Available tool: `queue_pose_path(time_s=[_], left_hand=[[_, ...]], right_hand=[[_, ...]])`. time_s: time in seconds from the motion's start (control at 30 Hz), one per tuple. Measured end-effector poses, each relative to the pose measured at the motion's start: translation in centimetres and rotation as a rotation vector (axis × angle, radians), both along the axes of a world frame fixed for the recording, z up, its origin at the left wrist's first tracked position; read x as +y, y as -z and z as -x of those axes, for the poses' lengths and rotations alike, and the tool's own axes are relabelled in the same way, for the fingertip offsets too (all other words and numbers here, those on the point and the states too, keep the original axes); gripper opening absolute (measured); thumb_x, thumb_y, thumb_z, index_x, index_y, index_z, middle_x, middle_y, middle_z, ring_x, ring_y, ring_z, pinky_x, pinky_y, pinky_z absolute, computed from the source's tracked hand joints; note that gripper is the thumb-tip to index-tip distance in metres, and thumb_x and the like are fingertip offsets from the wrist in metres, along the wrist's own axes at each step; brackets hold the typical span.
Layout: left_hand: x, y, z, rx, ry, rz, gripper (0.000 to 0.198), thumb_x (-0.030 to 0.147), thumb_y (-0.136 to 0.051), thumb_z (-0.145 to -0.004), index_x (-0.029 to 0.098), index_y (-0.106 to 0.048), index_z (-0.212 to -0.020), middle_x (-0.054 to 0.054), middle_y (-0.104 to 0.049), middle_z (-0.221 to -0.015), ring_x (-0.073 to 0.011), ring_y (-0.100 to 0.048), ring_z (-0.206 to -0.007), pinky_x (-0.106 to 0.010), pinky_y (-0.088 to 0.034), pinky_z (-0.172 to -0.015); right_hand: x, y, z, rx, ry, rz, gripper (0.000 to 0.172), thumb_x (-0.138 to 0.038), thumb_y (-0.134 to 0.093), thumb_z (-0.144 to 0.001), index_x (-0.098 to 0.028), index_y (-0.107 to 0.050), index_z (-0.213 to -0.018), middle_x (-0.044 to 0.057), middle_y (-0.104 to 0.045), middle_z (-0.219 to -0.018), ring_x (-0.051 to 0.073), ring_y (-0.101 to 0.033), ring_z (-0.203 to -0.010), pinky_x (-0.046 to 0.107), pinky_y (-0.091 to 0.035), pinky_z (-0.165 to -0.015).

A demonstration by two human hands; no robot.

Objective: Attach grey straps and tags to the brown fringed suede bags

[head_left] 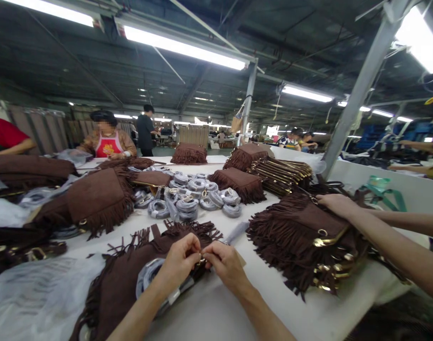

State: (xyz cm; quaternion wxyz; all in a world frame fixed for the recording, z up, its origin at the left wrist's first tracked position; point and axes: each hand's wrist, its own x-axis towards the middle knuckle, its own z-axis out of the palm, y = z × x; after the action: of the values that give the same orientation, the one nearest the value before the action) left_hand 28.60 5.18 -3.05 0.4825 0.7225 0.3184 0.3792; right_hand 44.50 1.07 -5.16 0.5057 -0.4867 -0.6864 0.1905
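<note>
A dark brown fringed bag (pixel 119 279) lies in front of me. My left hand (pixel 179 260) is closed in a pinch at its right edge. My right hand (pixel 223 263) pinches from the other side, fingertips almost touching the left's. Between them shows a small gold metal fitting (pixel 202 260), partly covered by the fingers; its exact kind is unclear. A coiled strap in grey wrapping (pixel 145 277) rests on the bag, partly under my left wrist.
A co-worker's hand (pixel 339 204) rests on a stack of fringed bags (pixel 294 237) at right. Several wrapped strap coils (pixel 186 206) sit mid-table. More bags (pixel 101 194) and clear plastic (pixel 42 293) are at left. A metal post (pixel 362 90) rises at right.
</note>
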Motion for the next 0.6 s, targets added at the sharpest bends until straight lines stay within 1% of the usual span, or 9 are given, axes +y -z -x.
queue_pose_path(time_s=[0.1,0.23,0.3,0.4,0.43,0.5,0.6], left_hand=[[0.0,0.4,0.1,0.037,-0.012,-0.045,0.006,0.017,-0.051,-0.069,0.019,-0.046,-0.071,0.007,-0.046,-0.063,-0.0087,-0.044,-0.053,-0.019,-0.035,-0.049],[0.1,0.9,0.0,0.072,-0.02,-0.094,0.006,0.015,-0.049,-0.069,0.019,-0.045,-0.068,0.008,-0.043,-0.061,-0.0081,-0.043,-0.053,-0.018,-0.033,-0.049],[0.2,1.1,0.0,0.084,-0.023,-0.103,0.006,0.014,-0.048,-0.069,0.019,-0.045,-0.068,0.008,-0.042,-0.06,-0.0081,-0.043,-0.052,-0.018,-0.032,-0.049],[0.4,1.3,0.0,0.093,-0.021,-0.082,0.005,0.016,-0.047,-0.067,0.02,-0.044,-0.067,0.008,-0.042,-0.059,-0.0078,-0.043,-0.05,-0.018,-0.032,-0.046],[0.3,1.4,0.0,0.091,-0.017,-0.064,0.005,0.017,-0.048,-0.066,0.02,-0.044,-0.067,0.008,-0.042,-0.058,-0.0076,-0.043,-0.048,-0.018,-0.032,-0.045],[0.2,1.3,0.0,0.105,0.002,-0.01,0.006,0.02,-0.049,-0.066,0.02,-0.044,-0.069,0.009,-0.043,-0.058,-0.0074,-0.043,-0.046,-0.018,-0.032,-0.043],[-0.2,0.6,0.2,0.17,0.039,0.052,0.011,0.026,-0.05,-0.066,0.02,-0.046,-0.075,0.008,-0.048,-0.058,-0.0082,-0.045,-0.044,-0.018,-0.033,-0.041]], right_hand=[[-0.4,-0.2,0.0,-0.114,0.016,-0.082,0.018,-0.015,-0.053,-0.085,-0.019,-0.064,-0.073,-0.001,-0.063,-0.062,0.014,-0.058,-0.06,0.024,-0.043,-0.062],[-0.6,-0.1,0.2,-0.153,-0.015,-0.117,0.018,-0.011,-0.051,-0.086,-0.018,-0.062,-0.073,0.0,-0.062,-0.065,0.014,-0.057,-0.062,0.023,-0.042,-0.062],[-0.6,0.0,0.3,-0.167,-0.039,-0.108,0.019,-0.01,-0.051,-0.085,-0.018,-0.061,-0.072,0.0,-0.061,-0.065,0.014,-0.056,-0.063,0.024,-0.042,-0.063],[-0.5,0.2,0.4,-0.144,-0.053,-0.047,0.019,-0.01,-0.052,-0.084,-0.019,-0.059,-0.069,0.0,-0.061,-0.065,0.014,-0.057,-0.064,0.024,-0.043,-0.065],[-0.4,0.4,0.4,-0.131,-0.056,-0.024,0.018,-0.01,-0.052,-0.083,-0.019,-0.06,-0.069,-0.001,-0.061,-0.064,0.014,-0.057,-0.063,0.024,-0.044,-0.063],[-0.3,0.7,0.4,-0.117,-0.067,0.019,0.017,-0.012,-0.052,-0.084,-0.018,-0.061,-0.071,-0.002,-0.062,-0.062,0.012,-0.057,-0.056,0.021,-0.045,-0.056],[-0.2,0.8,0.3,-0.129,-0.066,0.057,0.021,-0.016,-0.047,-0.089,-0.018,-0.063,-0.075,-0.004,-0.062,-0.058,0.011,-0.055,-0.043,0.019,-0.042,-0.043]])
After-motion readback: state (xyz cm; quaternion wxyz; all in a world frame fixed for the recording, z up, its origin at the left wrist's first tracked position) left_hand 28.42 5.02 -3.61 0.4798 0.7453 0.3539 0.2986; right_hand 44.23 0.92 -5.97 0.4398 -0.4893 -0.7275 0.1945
